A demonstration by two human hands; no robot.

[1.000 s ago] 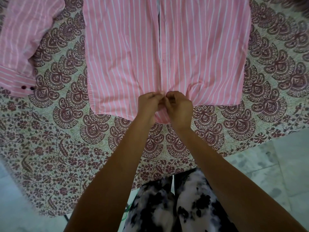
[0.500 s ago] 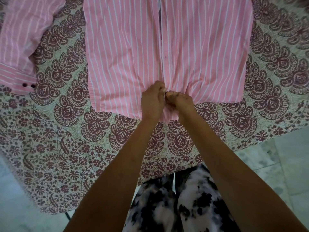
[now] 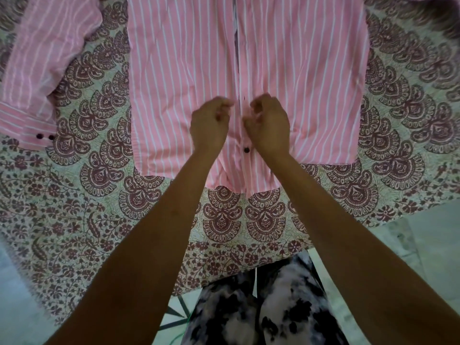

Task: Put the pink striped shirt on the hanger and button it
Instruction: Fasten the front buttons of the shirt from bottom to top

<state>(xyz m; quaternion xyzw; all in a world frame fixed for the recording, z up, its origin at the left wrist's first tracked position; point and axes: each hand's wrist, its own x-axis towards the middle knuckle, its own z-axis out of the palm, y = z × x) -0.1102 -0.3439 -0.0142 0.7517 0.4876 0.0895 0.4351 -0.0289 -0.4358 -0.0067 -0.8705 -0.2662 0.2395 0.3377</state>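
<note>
The pink striped shirt (image 3: 179,78) lies flat, front up, on a patterned bedspread (image 3: 94,185). Its front placket runs down the middle, and one dark button (image 3: 246,149) near the hem is fastened. My left hand (image 3: 210,125) hovers just left of the placket with its fingers loosely curled and nothing in them. My right hand (image 3: 270,123) mirrors it just right of the placket, also holding nothing. Both sit a little above the fastened button. The left sleeve (image 3: 47,61) spreads out to the side, its cuff showing two dark buttons (image 3: 44,137). No hanger is in view.
The bedspread's edge hangs over near my legs in black-and-white trousers (image 3: 261,307). Pale tiled floor (image 3: 423,245) shows at the lower right and lower left.
Both hands let go of the bottom of the placket, moved up the shirt and parted. The bottom button, hidden under my fingers before, now shows fastened.
</note>
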